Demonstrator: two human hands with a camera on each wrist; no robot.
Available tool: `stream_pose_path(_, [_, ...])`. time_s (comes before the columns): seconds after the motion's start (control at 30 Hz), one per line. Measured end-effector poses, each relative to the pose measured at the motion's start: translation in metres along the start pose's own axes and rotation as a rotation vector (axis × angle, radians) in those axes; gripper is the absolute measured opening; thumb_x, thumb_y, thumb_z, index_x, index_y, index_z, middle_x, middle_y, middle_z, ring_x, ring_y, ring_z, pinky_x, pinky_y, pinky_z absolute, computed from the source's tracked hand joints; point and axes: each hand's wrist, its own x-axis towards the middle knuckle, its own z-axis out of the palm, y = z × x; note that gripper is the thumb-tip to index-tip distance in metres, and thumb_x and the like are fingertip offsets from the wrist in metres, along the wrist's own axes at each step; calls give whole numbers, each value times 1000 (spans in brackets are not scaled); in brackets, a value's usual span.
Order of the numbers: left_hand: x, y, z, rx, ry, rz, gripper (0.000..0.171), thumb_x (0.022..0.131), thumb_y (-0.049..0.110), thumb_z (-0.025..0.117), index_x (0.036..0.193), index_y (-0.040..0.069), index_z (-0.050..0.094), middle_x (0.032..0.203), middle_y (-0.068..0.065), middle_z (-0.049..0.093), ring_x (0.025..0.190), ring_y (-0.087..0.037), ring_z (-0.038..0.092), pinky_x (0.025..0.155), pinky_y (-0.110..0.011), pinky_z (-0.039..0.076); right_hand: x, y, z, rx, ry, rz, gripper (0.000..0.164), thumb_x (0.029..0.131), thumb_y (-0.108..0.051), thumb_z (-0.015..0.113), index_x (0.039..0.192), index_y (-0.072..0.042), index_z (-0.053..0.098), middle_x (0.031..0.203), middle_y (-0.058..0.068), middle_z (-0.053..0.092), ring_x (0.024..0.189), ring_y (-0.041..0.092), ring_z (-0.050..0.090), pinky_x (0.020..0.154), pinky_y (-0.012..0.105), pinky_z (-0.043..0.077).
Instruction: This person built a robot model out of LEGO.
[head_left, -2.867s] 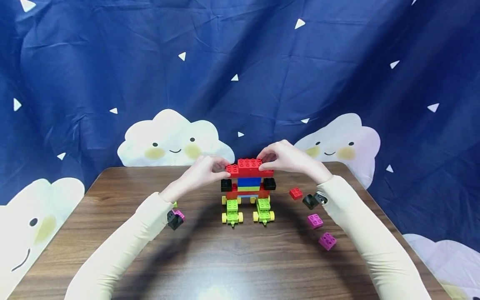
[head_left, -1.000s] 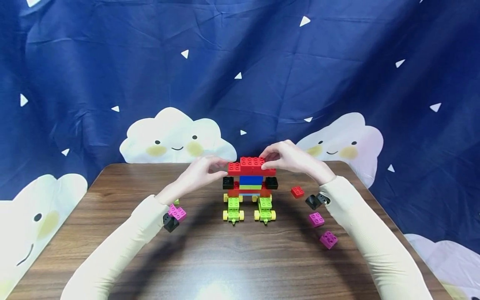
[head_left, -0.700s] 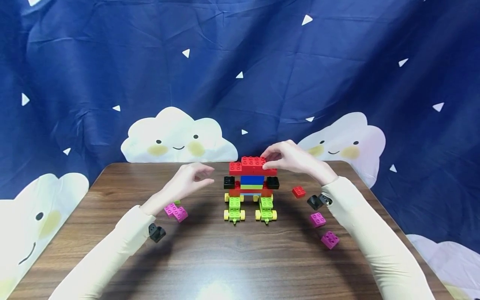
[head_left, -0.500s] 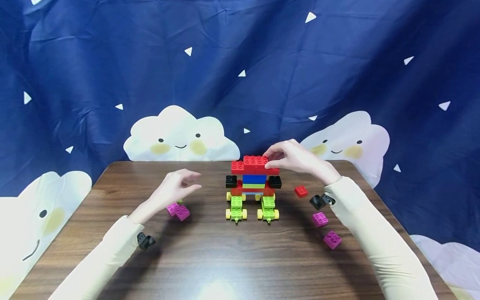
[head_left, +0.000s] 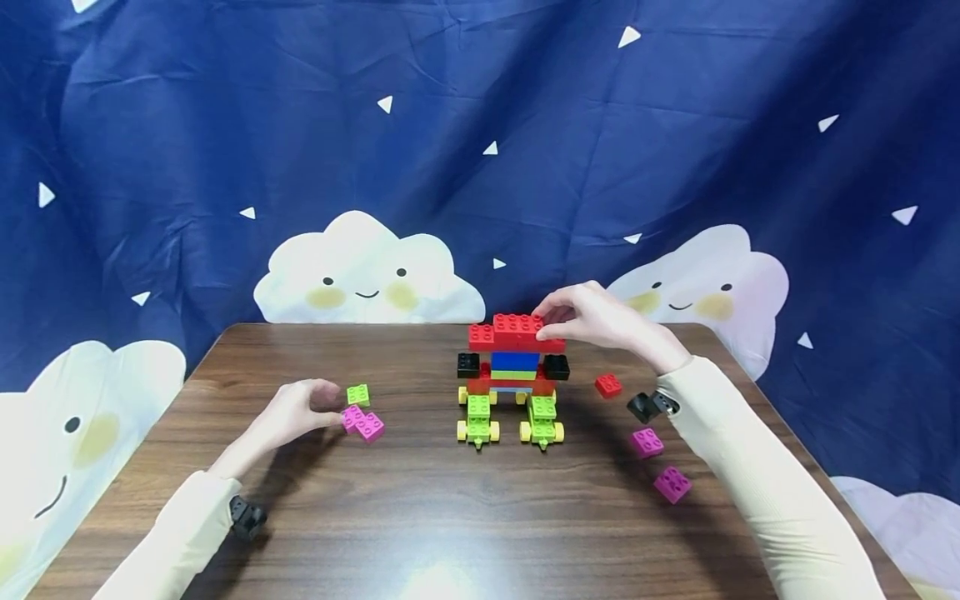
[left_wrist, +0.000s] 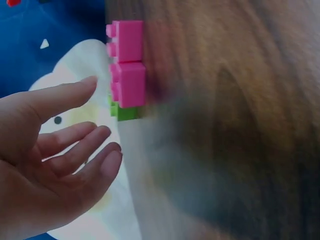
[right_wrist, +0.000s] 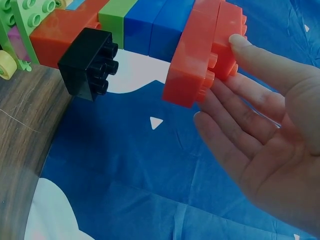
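In the head view a toy brick model (head_left: 515, 363) stands on two lime green wheeled bases. Its body stacks red, blue and green bricks, with a black brick on each side. My right hand (head_left: 588, 315) pinches the long red brick (head_left: 516, 325) on top by its right end. The right wrist view has the thumb (right_wrist: 260, 55) on that brick and the fingers behind it. My left hand (head_left: 303, 408) reaches beside two pink bricks (left_wrist: 131, 82). In the left wrist view its fingers are spread and loosely bent, apart from the bricks, holding nothing.
A lime green brick (head_left: 357, 395) lies just behind the two pink ones. Right of the model are a loose red brick (head_left: 608, 385) and two pink bricks (head_left: 647, 442) under the right forearm. A blue cloth (head_left: 480, 125) hangs behind the wooden table (head_left: 375, 517).
My left hand has let go of the model's red top and moved left and down to the pink bricks. The right hand keeps its grip on the top red brick.
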Motion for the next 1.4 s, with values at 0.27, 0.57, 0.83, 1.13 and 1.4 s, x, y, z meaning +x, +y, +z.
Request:
stream_pose_path(0.27, [-2, -2, 14, -1, -59, 4, 38, 71, 21, 88, 95, 1, 65, 84, -9, 72, 78, -17, 65, 69, -26, 50, -3, 2, 0, 14, -5, -4, 30, 85, -19, 78, 109, -2, 73, 101, 12, 76, 88, 21, 72, 82, 38, 61])
stream_pose_path(0.57, [-3, 0, 22, 25, -20, 9, 31, 73, 18, 86, 90, 4, 65, 78, -5, 70, 71, -13, 62, 63, -23, 47, -3, 3, 0, 23, -12, -7, 31, 86, -20, 78, 110, -2, 73, 102, 12, 76, 89, 20, 72, 82, 38, 61])
stream_pose_path(0.83, [-2, 0, 15, 39, -26, 5, 21, 75, 14, 79, 90, 4, 67, 78, -3, 72, 70, -9, 62, 62, -22, 48, -3, 1, 0, 29, -21, -11, 32, 85, -20, 78, 111, -2, 73, 104, 13, 76, 90, 21, 73, 85, 39, 60])
stream_pose_path(1.13, [10, 27, -21, -8, 36, 41, 26, 80, 16, 75, 104, 6, 71, 88, -3, 74, 81, -12, 67, 72, -25, 53, -4, 2, -1, 20, -14, -17, 30, 84, -19, 79, 109, -3, 73, 103, 11, 76, 89, 20, 72, 84, 39, 60])
stream_pose_path(1.4, [41, 79, -29, -103, 45, 155, 28, 83, 16, 75, 111, 14, 73, 101, -2, 74, 93, -16, 68, 85, -34, 55, -5, 2, -2, 15, -12, -21, 30, 84, -19, 79, 108, -2, 73, 101, 11, 77, 87, 19, 73, 81, 37, 61])
